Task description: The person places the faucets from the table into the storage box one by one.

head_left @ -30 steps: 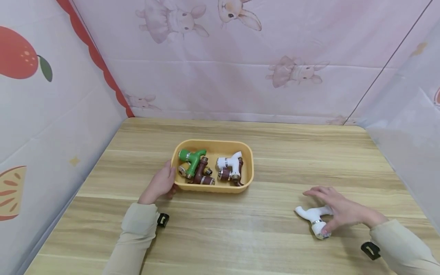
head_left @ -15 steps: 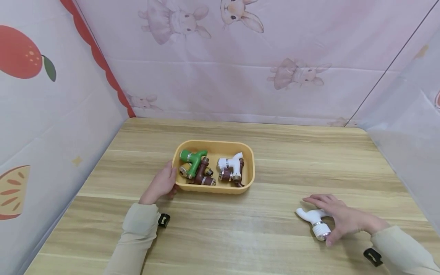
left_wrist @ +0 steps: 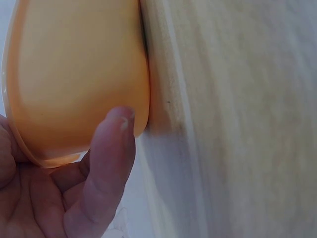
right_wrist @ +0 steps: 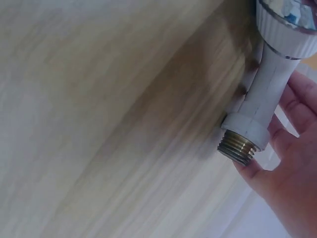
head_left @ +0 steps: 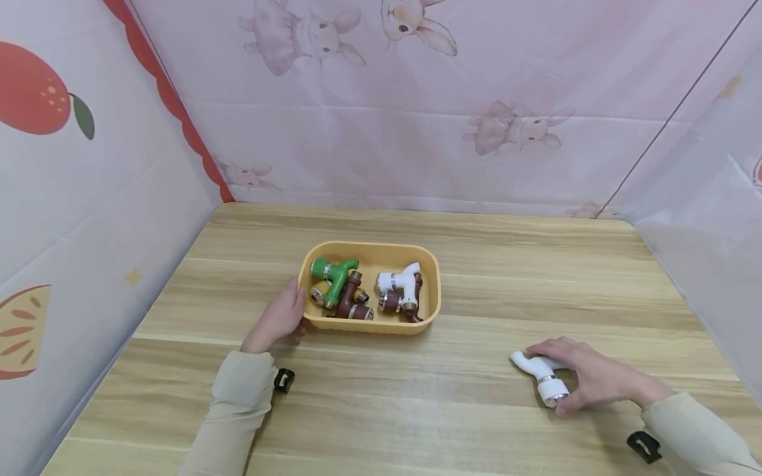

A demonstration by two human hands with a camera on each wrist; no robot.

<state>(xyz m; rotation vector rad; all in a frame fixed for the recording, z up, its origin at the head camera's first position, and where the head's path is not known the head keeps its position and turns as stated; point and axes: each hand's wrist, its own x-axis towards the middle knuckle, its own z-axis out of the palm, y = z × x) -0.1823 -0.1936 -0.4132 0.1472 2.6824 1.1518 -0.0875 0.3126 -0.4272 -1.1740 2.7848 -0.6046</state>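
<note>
My left hand (head_left: 280, 317) holds the left end of a yellow plastic basket (head_left: 369, 326). In the left wrist view, the hand grips the basket's rim (left_wrist: 44, 161), with a finger along its outer wall. Over at the right, my right hand (head_left: 601, 373) grips a white tap (head_left: 538, 367), thumb by the ribbed knob and fingers across its far side. The right wrist view shows the tap's white body (right_wrist: 267, 89) and brass threaded end (right_wrist: 237, 147), fingers behind it. Inside the basket lie a green tap (head_left: 338, 277), another white tap (head_left: 407, 285), brown taps (head_left: 348, 297) and a partly hidden yellow one (head_left: 319, 291).
Both hands work over a wood-grain table (head_left: 417, 396). Printed fabric walls (head_left: 369, 132) enclose its back and sides. A black strap piece (head_left: 284, 380) sits at the left wrist, another (head_left: 645, 447) at the right.
The right hand has closed in around the white tap, which has shifted slightly away and to the left over the last half second. The left hand and basket stay put.
</note>
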